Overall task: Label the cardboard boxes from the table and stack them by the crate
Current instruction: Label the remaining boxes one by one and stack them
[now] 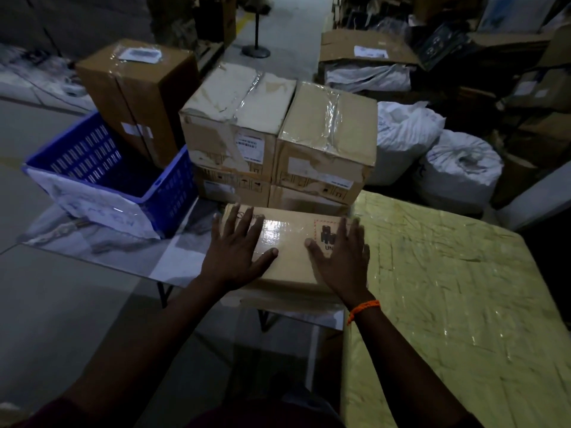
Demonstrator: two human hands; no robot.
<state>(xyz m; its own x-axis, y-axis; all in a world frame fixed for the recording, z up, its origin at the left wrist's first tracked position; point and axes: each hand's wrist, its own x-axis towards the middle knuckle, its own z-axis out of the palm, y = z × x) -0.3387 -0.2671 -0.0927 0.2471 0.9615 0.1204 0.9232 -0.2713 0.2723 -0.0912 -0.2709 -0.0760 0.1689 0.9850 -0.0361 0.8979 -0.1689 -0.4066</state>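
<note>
A flat cardboard box (290, 242) with glossy tape and a red-edged battery mark lies on the glass table (102, 257) in front of me. My left hand (236, 250) rests flat on its left part, fingers spread. My right hand (340, 254), with an orange thread at the wrist, lies flat on its right part over the mark. Beyond it stands a stack of taped cardboard boxes (278, 140), two wide and two high. A blue plastic crate (123, 177) with a white sheet on its front sits to the left.
A tall brown box (136, 94) stands behind the crate. A large yellow plastic-wrapped package (457, 304) fills the right side. White sacks (457, 168) and an open carton (364, 54) crowd the floor at the back right. A round stand base (255, 50) sits in the aisle.
</note>
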